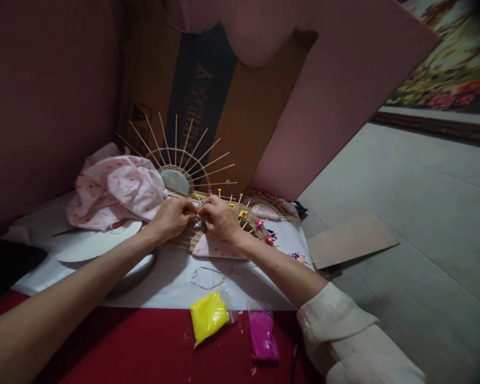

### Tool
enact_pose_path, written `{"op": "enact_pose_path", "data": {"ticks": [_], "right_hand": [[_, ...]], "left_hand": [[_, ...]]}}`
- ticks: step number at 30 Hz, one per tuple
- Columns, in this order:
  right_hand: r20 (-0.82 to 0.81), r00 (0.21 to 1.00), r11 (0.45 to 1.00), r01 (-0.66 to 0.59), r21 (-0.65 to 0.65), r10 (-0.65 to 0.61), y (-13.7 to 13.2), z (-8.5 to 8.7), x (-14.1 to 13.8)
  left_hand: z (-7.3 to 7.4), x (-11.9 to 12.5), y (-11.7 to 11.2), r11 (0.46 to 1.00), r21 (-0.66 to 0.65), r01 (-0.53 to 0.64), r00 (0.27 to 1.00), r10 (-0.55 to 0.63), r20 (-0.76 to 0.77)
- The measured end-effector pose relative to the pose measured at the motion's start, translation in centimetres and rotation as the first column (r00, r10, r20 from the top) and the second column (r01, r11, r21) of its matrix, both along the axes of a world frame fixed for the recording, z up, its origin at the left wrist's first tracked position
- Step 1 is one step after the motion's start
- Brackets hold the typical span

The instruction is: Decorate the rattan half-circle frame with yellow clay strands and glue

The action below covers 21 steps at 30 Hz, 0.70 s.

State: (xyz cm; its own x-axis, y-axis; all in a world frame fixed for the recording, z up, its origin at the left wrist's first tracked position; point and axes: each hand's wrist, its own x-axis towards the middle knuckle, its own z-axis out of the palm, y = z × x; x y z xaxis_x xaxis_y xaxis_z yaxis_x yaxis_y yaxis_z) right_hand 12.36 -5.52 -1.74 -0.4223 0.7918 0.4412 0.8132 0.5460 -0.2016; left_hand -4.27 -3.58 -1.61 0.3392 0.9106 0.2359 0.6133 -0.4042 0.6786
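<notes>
White sleeve [356,336], left hand [175,216], right hand [219,217]: grip pinched at woven fan [251,220]

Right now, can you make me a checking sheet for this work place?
Surface: flat white sheet, red covering nearest.
Things: curved tan woven piece with small yellow and pink flowers; clear bag of yellow material; clear bag of magenta material.
Clutter: crumpled pink dotted cloth.
Hands: bare left hand and right hand close together at the woven piece; grip unclear.
Cables: thin black strand at near edge, maybe a cable.
Surroundings: brown cardboard, grey tiled floor.
</notes>
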Motion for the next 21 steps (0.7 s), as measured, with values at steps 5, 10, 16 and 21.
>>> {"op": "enact_pose_path", "data": {"ticks": [5,10,16,21], "right_hand": [[-0.024,0.998,0.999,0.050,-0.009,-0.050,-0.21,0.38,0.12],[0.016,1.000,1.000,0.024,0.000,-0.024,-0.33,0.49,0.07],[0.057,0.998,0.999,0.032,0.034,-0.034,-0.27,0.30,0.00],[0.041,0.999,1.000,0.014,0.007,-0.014,-0.25,0.40,0.08]], "left_hand": [[0.21,-0.11,0.01,0.999,-0.010,0.046,0.999,-0.046,-0.001],[0.05,-0.11,0.09,1.000,0.008,0.007,1.000,-0.007,-0.005],[0.20,-0.26,0.07,0.999,-0.018,0.045,0.999,-0.045,-0.009],[0.49,-0.25,-0.05,1.000,-0.026,0.000,1.000,-0.001,-0.008]]}}
